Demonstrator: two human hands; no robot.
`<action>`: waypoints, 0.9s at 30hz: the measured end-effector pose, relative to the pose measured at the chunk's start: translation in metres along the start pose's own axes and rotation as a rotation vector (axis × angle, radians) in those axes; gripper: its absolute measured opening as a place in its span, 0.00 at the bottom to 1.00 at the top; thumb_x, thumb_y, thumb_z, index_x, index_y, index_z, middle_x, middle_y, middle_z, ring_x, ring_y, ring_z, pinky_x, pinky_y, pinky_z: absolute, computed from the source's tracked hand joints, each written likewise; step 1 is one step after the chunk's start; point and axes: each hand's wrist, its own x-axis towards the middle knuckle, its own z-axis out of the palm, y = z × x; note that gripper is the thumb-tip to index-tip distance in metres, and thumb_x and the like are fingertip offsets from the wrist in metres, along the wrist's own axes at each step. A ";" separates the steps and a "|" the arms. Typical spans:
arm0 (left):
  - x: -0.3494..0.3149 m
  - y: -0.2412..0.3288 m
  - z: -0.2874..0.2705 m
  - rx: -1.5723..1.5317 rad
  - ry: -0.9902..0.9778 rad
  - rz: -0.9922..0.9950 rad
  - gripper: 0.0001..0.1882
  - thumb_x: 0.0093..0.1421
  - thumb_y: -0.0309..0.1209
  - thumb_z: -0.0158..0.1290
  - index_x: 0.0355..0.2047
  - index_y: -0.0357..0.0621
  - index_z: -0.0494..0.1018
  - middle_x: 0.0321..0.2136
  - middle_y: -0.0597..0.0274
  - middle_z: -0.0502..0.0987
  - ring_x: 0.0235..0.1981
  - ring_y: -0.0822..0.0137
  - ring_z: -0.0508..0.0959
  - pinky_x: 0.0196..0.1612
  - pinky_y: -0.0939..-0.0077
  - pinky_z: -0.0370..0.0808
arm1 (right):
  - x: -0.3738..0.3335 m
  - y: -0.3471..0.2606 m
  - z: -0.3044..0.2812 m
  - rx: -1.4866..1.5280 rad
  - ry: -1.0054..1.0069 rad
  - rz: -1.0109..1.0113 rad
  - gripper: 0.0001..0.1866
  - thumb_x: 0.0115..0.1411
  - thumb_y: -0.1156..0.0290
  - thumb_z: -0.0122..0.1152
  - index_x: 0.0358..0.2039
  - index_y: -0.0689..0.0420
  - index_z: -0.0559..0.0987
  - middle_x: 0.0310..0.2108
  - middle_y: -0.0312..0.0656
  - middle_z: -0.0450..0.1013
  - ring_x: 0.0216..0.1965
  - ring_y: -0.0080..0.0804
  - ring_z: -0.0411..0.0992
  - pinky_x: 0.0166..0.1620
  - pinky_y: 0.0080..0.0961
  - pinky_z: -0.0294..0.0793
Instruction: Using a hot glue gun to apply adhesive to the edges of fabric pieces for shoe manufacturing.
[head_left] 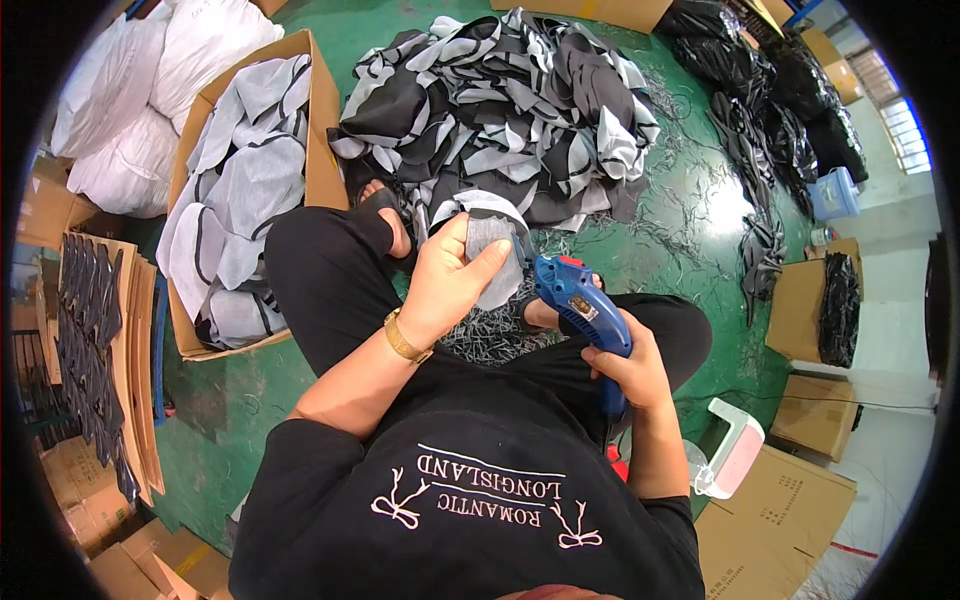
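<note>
Pinched between the thumb and fingers of my left hand is a grey fabric piece with a rounded lower edge. My right hand is wrapped round the handle of a blue electric fabric cutter with a red part on top. The cutter's head is right beside the fabric's right edge; whether the blade touches it I cannot tell. Just beyond my hands lies a big heap of grey and black fabric pieces. Thin fabric trimmings are piled below the held piece, between my legs.
At the left, an open cardboard box holds grey pieces with black edging. White sacks are stacked behind it. Black plastic bags and a blue bucket stand far right. A pink-and-white appliance sits near my right elbow, beside flat cardboard.
</note>
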 end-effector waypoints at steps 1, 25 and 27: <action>0.000 0.001 0.000 0.008 -0.011 -0.006 0.09 0.61 0.25 0.52 0.41 0.36 0.71 0.34 0.66 0.76 0.34 0.80 0.74 0.38 0.82 0.72 | 0.000 0.000 0.000 0.000 0.000 0.000 0.20 0.45 0.76 0.65 0.41 0.64 0.73 0.26 0.35 0.71 0.22 0.19 0.68 0.27 0.19 0.69; 0.005 0.030 -0.017 0.379 -0.350 -0.131 0.08 0.47 0.23 0.50 0.30 0.36 0.71 0.21 0.71 0.67 0.22 0.82 0.63 0.24 0.84 0.62 | 0.008 -0.007 -0.017 0.018 -0.175 0.060 0.24 0.45 0.78 0.65 0.45 0.65 0.73 0.26 0.35 0.70 0.22 0.21 0.69 0.27 0.20 0.70; 0.006 0.029 -0.018 0.430 -0.386 -0.128 0.09 0.47 0.24 0.51 0.30 0.37 0.72 0.20 0.70 0.66 0.22 0.81 0.62 0.24 0.84 0.62 | 0.009 -0.007 -0.017 0.039 -0.186 0.059 0.24 0.45 0.78 0.65 0.45 0.65 0.73 0.26 0.35 0.71 0.22 0.21 0.69 0.27 0.19 0.70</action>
